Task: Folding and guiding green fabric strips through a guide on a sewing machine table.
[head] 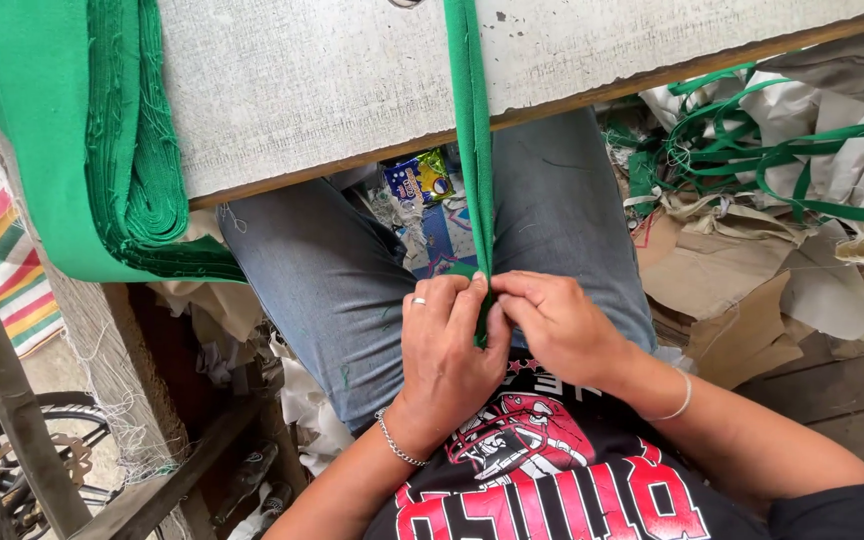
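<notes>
A long folded green fabric strip (pixel 473 150) runs from the grey table top (pixel 302 80) down over its edge to my lap. My left hand (pixel 444 345), with a ring and a chain bracelet, pinches the strip's lower end from the left. My right hand (pixel 557 325), with a thin bangle, pinches the same end from the right. Both hands meet over my jeans-clad thighs, fingertips touching the fabric.
A thick stack of folded green cloth (pixel 122 150) hangs off the table's left end. Scraps of brown paper, white cloth and green strips (pixel 772 170) litter the floor at right. A bicycle wheel (pixel 42 440) and wooden table frame stand at lower left.
</notes>
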